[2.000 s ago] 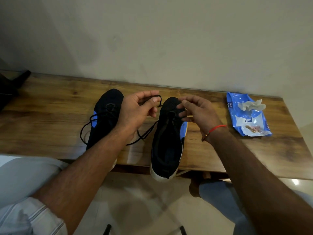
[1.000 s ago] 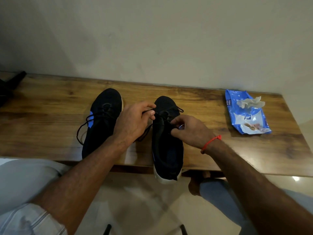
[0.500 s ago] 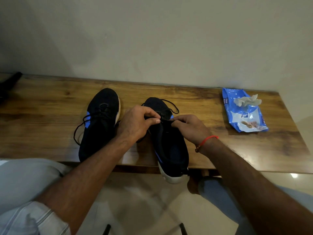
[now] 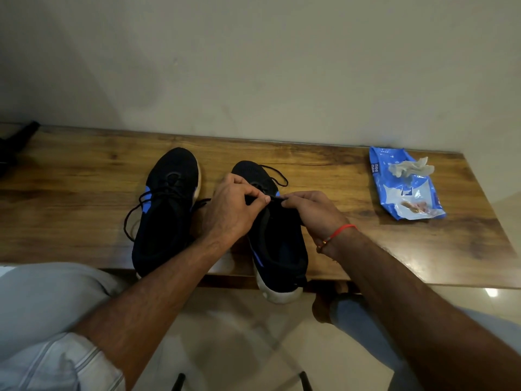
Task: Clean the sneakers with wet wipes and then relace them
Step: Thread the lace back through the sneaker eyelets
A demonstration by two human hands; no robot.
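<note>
Pinching a black lace point(image 4: 275, 199) between them, the fingers point(image 4: 258, 199) of the left hand point(image 4: 229, 214) and those of the right hand point(image 4: 313, 211) meet over the throat of the right-side sneaker point(image 4: 277, 244). That sneaker lies on the wooden counter point(image 4: 70, 198) with its white heel past the near edge; the other sneaker point(image 4: 166, 213) sits just beside it to the left, laces trailing loose. Well apart at the counter's right end lies a blue wet-wipe pack point(image 4: 403, 193) with a crumpled wipe point(image 4: 408, 167) on top.
</note>
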